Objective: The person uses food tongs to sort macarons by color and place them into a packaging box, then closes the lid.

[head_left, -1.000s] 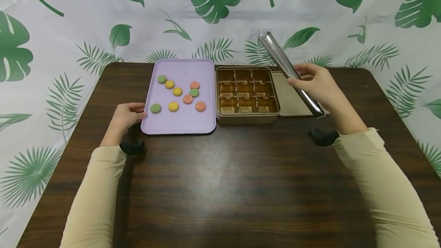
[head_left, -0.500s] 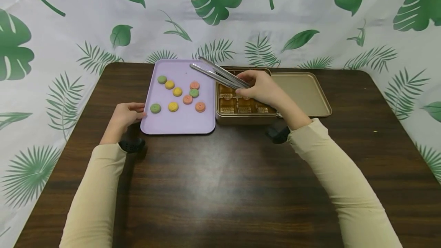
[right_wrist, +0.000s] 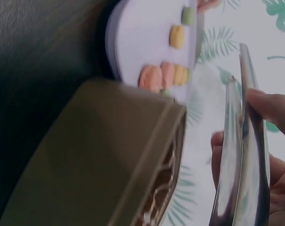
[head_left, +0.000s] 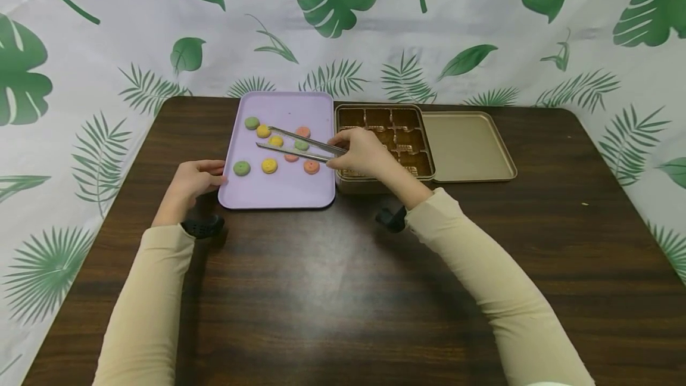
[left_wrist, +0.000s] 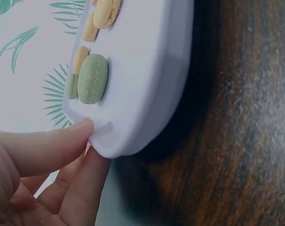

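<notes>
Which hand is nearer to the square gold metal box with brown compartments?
Right. The right hand, its grip on silver metal tongs, is over the left side of the box; the left hand is farther left, pinching the left edge of the rectangular purple tray.

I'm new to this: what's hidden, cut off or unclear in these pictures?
Head view: the right hand hides part of the gold box.
Head view: the tongs partly cover a pink macaron.
Right wrist view: the box's wall hides most of its inside.
Left wrist view: the top edge cuts off the tray.
</notes>
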Demonstrator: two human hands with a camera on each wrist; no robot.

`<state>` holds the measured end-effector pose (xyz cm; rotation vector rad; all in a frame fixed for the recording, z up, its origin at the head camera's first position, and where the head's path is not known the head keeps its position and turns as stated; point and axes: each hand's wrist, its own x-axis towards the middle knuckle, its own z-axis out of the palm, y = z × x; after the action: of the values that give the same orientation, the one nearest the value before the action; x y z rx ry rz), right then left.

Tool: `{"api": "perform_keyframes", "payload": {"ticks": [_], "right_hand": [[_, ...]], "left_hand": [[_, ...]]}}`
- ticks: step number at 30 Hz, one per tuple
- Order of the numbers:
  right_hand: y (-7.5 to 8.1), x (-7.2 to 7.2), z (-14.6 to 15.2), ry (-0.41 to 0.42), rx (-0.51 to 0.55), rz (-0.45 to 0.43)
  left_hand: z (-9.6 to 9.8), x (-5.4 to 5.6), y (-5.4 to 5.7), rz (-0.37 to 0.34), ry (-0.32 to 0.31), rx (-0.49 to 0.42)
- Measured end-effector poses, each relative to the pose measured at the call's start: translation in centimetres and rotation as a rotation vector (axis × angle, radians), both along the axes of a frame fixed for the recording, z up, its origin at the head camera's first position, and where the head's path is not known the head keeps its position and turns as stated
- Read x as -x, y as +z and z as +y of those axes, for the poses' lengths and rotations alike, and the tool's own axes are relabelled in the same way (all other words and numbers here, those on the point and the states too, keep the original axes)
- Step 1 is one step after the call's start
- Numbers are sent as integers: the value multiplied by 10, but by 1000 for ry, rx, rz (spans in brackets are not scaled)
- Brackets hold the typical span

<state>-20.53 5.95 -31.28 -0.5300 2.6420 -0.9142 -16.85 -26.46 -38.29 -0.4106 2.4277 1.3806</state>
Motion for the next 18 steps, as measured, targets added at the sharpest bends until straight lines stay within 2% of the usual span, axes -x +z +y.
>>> {"api": "perform_keyframes", "payload": {"ticks": [3, 12, 18], "right_hand": [[-4, 0, -10, 16, -40, -3], [-19, -4, -36, 81, -65, 0], [-28, -6, -50, 76, -79, -3]], "left_hand": [[0, 0, -2, 7, 8, -31], [-4, 2, -6, 25, 68, -173], [-5, 2, -7, 22, 87, -217]]}}
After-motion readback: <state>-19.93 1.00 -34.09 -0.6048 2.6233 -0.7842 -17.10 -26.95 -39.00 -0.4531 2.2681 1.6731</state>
